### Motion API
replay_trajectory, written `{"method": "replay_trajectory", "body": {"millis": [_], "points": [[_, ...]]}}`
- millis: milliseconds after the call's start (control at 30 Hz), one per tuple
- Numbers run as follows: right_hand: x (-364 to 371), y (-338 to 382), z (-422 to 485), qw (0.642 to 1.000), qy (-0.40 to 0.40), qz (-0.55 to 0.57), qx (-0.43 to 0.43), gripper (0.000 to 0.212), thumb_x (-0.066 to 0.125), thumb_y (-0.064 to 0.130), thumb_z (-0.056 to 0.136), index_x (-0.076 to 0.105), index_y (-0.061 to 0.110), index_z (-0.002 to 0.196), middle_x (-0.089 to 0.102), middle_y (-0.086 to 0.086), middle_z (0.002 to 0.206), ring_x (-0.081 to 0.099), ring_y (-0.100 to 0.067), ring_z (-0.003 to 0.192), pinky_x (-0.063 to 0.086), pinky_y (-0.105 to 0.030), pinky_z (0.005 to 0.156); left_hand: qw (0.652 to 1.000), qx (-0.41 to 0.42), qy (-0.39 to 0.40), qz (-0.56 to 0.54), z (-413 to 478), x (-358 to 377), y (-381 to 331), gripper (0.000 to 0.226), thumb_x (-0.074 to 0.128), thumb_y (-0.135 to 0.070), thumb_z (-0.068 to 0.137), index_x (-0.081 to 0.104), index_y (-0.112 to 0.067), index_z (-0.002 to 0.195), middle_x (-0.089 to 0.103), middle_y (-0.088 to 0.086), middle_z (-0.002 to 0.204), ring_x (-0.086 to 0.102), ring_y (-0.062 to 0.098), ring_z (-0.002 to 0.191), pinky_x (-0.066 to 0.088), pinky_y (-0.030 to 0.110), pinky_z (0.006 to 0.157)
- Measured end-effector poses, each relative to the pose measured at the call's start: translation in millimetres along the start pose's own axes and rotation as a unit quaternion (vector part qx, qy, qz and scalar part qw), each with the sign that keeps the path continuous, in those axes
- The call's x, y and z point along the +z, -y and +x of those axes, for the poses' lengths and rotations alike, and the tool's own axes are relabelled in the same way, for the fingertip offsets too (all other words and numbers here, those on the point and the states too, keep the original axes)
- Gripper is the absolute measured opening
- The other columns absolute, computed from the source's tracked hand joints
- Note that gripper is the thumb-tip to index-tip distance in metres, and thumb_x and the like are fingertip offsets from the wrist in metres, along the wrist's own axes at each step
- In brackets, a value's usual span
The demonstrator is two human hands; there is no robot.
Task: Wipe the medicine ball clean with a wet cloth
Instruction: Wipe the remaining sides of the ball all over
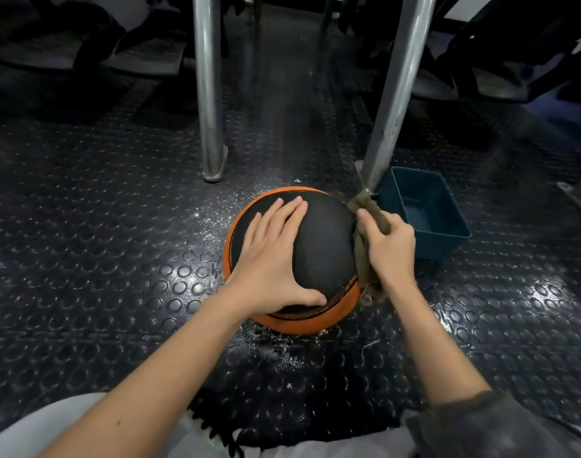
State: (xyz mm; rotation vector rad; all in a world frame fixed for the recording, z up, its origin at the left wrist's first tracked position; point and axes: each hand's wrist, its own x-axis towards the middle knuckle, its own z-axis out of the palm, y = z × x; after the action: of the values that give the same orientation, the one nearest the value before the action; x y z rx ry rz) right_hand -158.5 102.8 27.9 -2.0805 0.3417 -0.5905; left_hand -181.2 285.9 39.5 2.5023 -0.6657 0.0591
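Note:
A black and orange medicine ball (322, 246) sits on the studded rubber floor in front of me. My left hand (272, 256) lies flat on its top left side, fingers spread and thumb hooked round the near edge. My right hand (389, 246) grips a wet brownish cloth (361, 259) and presses it against the ball's right side. Part of the cloth hangs below the hand; the rest is hidden behind it.
A dark teal plastic tub (424, 209) stands just right of the ball. Two metal legs (209, 94) (391, 104) rise behind it, the right one touching the tub. Water droplets (216, 213) speckle the floor around the ball. Dark equipment fills the background.

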Motion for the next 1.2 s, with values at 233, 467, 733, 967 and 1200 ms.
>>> {"method": "replay_trajectory", "body": {"millis": [233, 467, 733, 967, 1200], "points": [[18, 36, -51, 0.971, -0.013, -0.103, -0.214, 0.030, 0.053, 0.038, 0.088, 0.072, 0.017, 0.100, 0.056, -0.001, 0.085, 0.050, -0.024, 0.079, 0.038, -0.032, 0.071, 1.000, -0.013, -0.021, -0.007, 3, 1, 4, 0.133, 0.073, -0.066, 0.044, 0.008, -0.019, 0.150, 0.007, -0.011, 0.155, -0.007, -0.001, 0.139, -0.011, 0.025, 0.113], [3, -5, -2, 1.000, -0.016, -0.002, -0.023, 0.024, 0.060, 0.028, 0.091, 0.071, 0.007, 0.092, 0.058, -0.009, 0.088, 0.058, -0.030, 0.091, 0.037, -0.031, 0.075, 1.000, 0.012, -0.006, -0.010, 1, 0, 3, 0.127, 0.082, -0.052, 0.057, 0.001, -0.022, 0.150, -0.002, -0.014, 0.155, -0.012, 0.002, 0.141, -0.016, 0.025, 0.112], [21, 31, -55, 0.974, -0.045, -0.103, -0.197, 0.027, 0.055, 0.035, 0.087, 0.072, 0.016, 0.097, 0.056, -0.003, 0.085, 0.050, -0.025, 0.078, 0.039, -0.035, 0.068, 0.999, 0.004, -0.036, -0.019, 3, 3, 9, 0.130, 0.056, -0.072, 0.040, 0.010, -0.020, 0.150, 0.006, -0.020, 0.150, -0.007, -0.004, 0.138, -0.014, 0.020, 0.111], [9, 8, -29, 0.997, -0.031, -0.004, -0.067, 0.020, 0.062, 0.033, 0.089, 0.072, 0.019, 0.099, 0.053, -0.001, 0.089, 0.053, -0.022, 0.090, 0.038, -0.032, 0.083, 0.998, 0.034, -0.020, -0.045, 9, 0, 16, 0.126, 0.059, -0.070, 0.040, 0.010, -0.026, 0.148, -0.001, -0.029, 0.141, -0.007, -0.009, 0.132, -0.015, 0.016, 0.108], [19, -26, -11, 0.978, -0.035, 0.135, 0.158, 0.020, 0.058, 0.021, 0.093, 0.060, 0.024, 0.074, 0.061, -0.004, 0.079, 0.054, -0.015, 0.075, 0.041, -0.028, 0.073, 0.984, 0.015, 0.018, -0.178, 12, -15, 44, 0.099, 0.055, -0.066, 0.055, 0.011, -0.038, 0.140, 0.001, -0.031, 0.144, -0.010, -0.014, 0.133, -0.006, 0.020, 0.113]]}}
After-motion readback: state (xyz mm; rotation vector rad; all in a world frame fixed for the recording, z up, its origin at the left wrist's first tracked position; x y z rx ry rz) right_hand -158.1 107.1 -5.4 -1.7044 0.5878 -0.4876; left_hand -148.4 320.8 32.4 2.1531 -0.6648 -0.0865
